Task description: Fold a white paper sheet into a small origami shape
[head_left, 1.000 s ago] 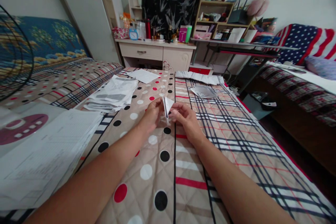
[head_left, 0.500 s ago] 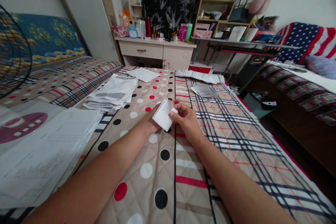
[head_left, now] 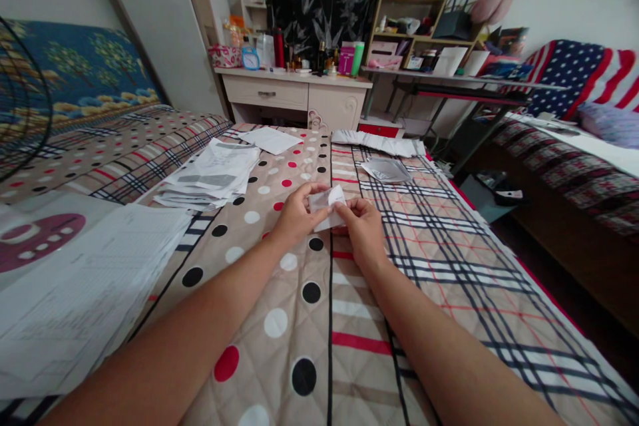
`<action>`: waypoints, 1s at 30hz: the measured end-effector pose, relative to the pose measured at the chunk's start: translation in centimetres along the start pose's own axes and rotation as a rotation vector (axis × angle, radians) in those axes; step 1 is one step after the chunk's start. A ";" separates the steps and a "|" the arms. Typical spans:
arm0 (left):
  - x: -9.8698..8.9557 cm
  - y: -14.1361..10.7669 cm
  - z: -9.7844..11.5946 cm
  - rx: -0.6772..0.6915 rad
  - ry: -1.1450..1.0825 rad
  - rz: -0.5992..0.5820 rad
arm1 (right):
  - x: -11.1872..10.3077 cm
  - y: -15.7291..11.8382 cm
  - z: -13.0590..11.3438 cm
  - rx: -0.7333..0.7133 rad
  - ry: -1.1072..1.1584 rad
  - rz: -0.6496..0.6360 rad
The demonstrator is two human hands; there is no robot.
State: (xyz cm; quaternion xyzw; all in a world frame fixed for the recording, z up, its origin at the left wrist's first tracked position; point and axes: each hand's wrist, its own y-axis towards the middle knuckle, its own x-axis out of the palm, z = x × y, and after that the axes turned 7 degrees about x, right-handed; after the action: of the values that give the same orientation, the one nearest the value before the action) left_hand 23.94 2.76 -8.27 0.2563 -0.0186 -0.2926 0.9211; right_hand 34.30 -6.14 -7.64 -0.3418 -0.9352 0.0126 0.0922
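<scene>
Head view: pinching a folded white paper (head_left: 336, 195) from both sides, dead centre

And here, holding that paper at or just over the patterned bedspread (head_left: 269, 373), cannot tell which. Left hand (head_left: 298, 214) closed narrow on the paper's left side, thumb in front, fingertips at the far edge. Right hand (head_left: 367, 223) just as narrow on the right, thumb on the front by a curled-over part; cannot tell about the hidden fingertips behind. Most likely in the middle of folding or unfolding, judging by that curl and the near meeting of both thumbs. Calling, on that reading, for a steady left pinch, a light right thumb along the curl, and no crushing of the thin layers. All around, to the left: a big near stack of printed sheets (head_left: 100, 273), then a paper pile (head_left: 210, 173), then a loose sheet (head_left: 272, 140). Far right: a silvery packet (head_left: 387, 170) and, beyond, a long white bundle (head_left: 377, 143).
</scene>
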 end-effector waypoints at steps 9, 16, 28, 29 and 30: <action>0.2 -0.3 0.3 0.131 0.286 0.002 | -0.3 0.4 0.4 -0.065 0.000 -0.012; 0.0 -0.5 1.2 0.357 0.610 0.080 | -0.2 0.4 0.6 -0.097 -0.057 -0.044; 0.1 -0.7 1.6 0.382 0.772 0.115 | -0.3 0.5 0.6 -0.142 -0.202 -0.005; 0.1 -0.7 1.6 0.384 0.780 0.117 | -0.3 0.5 0.7 -0.143 -0.214 0.003; 0.1 -0.8 1.6 0.385 0.786 0.119 | -0.3 0.5 0.7 -0.144 -0.226 0.013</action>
State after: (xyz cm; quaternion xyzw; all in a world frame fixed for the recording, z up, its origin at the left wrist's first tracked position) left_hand 23.30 1.44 -7.23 0.5133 0.2641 -0.1105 0.8090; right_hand 34.74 -5.88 -8.42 -0.3501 -0.9358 -0.0155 -0.0385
